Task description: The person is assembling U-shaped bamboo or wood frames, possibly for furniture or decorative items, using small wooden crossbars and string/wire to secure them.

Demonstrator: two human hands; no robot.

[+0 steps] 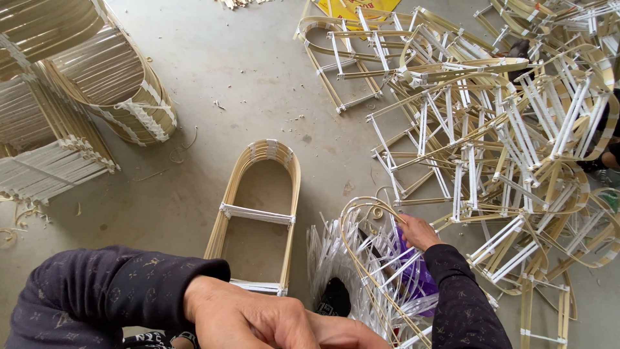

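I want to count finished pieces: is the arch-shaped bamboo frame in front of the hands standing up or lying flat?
Lying flat. The bamboo frame rests on the concrete floor, both white crossbars facing up, arch pointing away.

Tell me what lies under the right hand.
The right hand rests on a bundle of white strips with purple plastic among them and a thin curved cane looped over it. Whatever lies deeper in the bundle is covered.

A craft workshop: bare concrete floor [213, 64] heaped with arched bamboo frames [491, 129] and stacked finished ones [110, 84].
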